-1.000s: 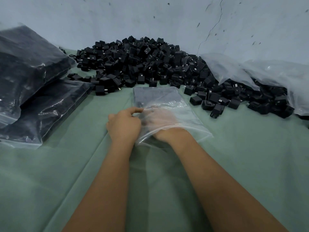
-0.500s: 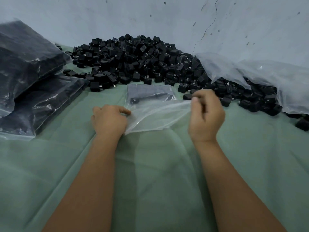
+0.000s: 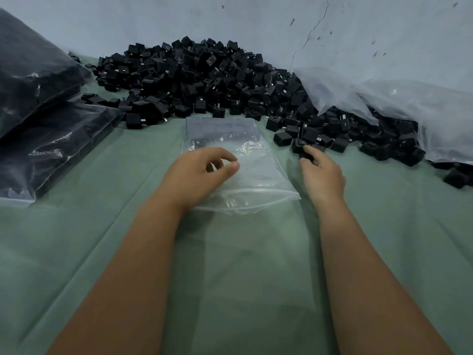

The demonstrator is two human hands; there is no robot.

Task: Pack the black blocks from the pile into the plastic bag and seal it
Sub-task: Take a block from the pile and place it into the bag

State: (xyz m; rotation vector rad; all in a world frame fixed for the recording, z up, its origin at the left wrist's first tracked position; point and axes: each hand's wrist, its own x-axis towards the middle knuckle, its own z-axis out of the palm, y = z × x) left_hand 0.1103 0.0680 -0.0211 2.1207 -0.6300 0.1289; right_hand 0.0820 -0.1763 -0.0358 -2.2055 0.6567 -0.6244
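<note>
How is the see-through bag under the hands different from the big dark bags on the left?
The plastic bag under the left hand is small, flat and nearly empty; the filled bags at the left edge are bigger, bulging and dark with contents. The small one lies alone on the green cloth; the filled ones are stacked, one leaning on the other. Both kinds are clear plastic.

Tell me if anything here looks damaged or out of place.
One thing: the wall behind the pile of black blocks has a thin crack running down from the top edge toward the pile, plus a few dark chips to its right. The plastic bag lies flat, as expected.
</note>
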